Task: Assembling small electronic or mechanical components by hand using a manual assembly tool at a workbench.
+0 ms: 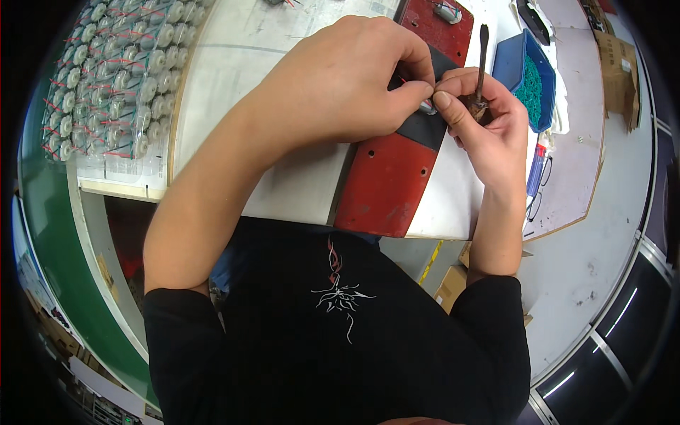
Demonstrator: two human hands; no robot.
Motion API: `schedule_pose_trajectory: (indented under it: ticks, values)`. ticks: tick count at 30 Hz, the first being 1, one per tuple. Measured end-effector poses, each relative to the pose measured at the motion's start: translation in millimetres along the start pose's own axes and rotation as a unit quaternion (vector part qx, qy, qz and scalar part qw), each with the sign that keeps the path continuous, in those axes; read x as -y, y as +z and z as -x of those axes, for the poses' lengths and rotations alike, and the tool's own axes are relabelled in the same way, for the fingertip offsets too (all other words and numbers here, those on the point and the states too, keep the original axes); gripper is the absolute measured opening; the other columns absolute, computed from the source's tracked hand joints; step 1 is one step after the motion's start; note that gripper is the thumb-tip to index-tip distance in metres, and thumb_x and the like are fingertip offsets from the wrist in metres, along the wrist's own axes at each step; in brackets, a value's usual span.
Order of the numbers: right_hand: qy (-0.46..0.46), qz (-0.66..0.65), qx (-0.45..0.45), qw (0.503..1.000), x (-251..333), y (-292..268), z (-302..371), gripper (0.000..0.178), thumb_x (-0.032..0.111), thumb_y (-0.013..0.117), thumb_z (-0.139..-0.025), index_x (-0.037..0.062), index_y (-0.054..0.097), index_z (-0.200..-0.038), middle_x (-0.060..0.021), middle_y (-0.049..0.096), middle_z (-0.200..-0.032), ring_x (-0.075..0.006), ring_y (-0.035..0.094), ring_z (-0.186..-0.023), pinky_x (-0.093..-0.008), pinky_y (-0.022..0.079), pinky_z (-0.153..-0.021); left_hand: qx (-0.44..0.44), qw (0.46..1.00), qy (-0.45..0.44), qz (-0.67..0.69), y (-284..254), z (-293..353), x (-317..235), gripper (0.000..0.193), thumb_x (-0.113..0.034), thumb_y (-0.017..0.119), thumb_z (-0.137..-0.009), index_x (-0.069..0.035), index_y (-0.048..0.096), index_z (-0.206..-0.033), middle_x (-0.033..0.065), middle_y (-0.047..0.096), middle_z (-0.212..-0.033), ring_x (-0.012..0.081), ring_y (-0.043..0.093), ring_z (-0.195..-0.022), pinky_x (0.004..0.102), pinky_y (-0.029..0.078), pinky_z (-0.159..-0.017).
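Note:
My left hand is closed, thumb and fingertips pinched together above the black middle band of a red board. Fingertip to fingertip with it is my right hand, its thumb and index finger also pinched. A dark-shafted screwdriver points upward out of the right hand, held against the palm by the curled fingers. Between the hands a small whitish part shows in part. Whatever tiny thing the fingertips pinch is hidden.
At the left, clear trays hold rows of whitish round parts with red and green wires. A blue bin of green pieces stands right of the board. Glasses lie beyond my right wrist. A small part sits on the board's far end.

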State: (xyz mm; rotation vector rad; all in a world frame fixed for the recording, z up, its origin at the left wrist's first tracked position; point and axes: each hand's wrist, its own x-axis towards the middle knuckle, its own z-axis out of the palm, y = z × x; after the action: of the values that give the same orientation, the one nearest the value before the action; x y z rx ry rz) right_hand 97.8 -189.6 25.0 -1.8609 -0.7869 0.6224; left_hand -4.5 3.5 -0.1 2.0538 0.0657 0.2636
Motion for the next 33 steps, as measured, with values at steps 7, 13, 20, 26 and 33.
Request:
schedule_pose_trajectory:
  ticks: [7, 13, 20, 26, 33]
  values:
    - [-0.011, -0.002, -0.004, 1.000, -2, -1, 1, 0.013, 0.006, 0.078, -0.092, 0.0003, 0.068, -0.096, 0.0012, 0.065, -0.090, -0.0018, 0.050, -0.062, -0.0186, 0.037, -0.053, -0.051, 0.994, 0.087, -0.049, 5, 5, 0, 0.025, -0.023, 0.076, -0.078, -0.006, 0.076, -0.096, 0.0132, 0.075, -0.086, 0.0300, 0.072, -0.082, 0.0387, 0.058, -0.075]
    - [0.026, -0.003, 0.000, 1.000, -4, -4, -1, 0.018, 0.006, 0.081, -0.090, 0.0019, 0.065, -0.097, 0.0038, 0.063, -0.086, -0.0011, 0.048, -0.061, -0.0186, 0.035, -0.052, -0.068, 0.995, 0.060, -0.049, 17, 1, -1, 0.025, -0.027, 0.081, -0.076, -0.010, 0.079, -0.095, 0.0110, 0.076, -0.087, 0.0288, 0.072, -0.080, 0.0382, 0.058, -0.074]
    - [0.018, 0.043, -0.001, 0.999, -1, -15, 1, 0.017, 0.014, 0.074, -0.097, 0.0022, 0.063, -0.093, 0.0040, 0.061, -0.085, -0.0022, 0.050, -0.067, -0.0213, 0.039, -0.057, -0.015, 0.999, 0.011, -0.034, 15, -3, 3, 0.023, -0.028, 0.083, -0.076, -0.014, 0.084, -0.095, 0.0090, 0.079, -0.092, 0.0242, 0.074, -0.081, 0.0351, 0.059, -0.079]
    - [-0.122, 0.188, 0.107, 0.969, 12, -45, 4, 0.025, 0.020, 0.062, -0.105, 0.0002, 0.062, -0.088, -0.0031, 0.061, -0.081, -0.0140, 0.054, -0.066, -0.0295, 0.044, -0.061, 0.013, 1.000, -0.006, -0.002, 11, -3, 2, 0.027, -0.028, 0.083, -0.076, -0.012, 0.084, -0.097, 0.0090, 0.079, -0.094, 0.0235, 0.075, -0.084, 0.0334, 0.060, -0.081]
    - [-0.124, 0.472, 0.099, 0.867, 3, -24, -3, 0.039, 0.028, 0.049, -0.109, -0.0003, 0.061, -0.086, -0.0208, 0.059, -0.074, -0.0402, 0.058, -0.068, -0.0444, 0.047, -0.062, 0.024, 1.000, -0.002, -0.002, 7, -5, 0, 0.029, -0.029, 0.083, -0.076, -0.010, 0.083, -0.098, 0.0117, 0.079, -0.095, 0.0241, 0.076, -0.085, 0.0332, 0.059, -0.081]
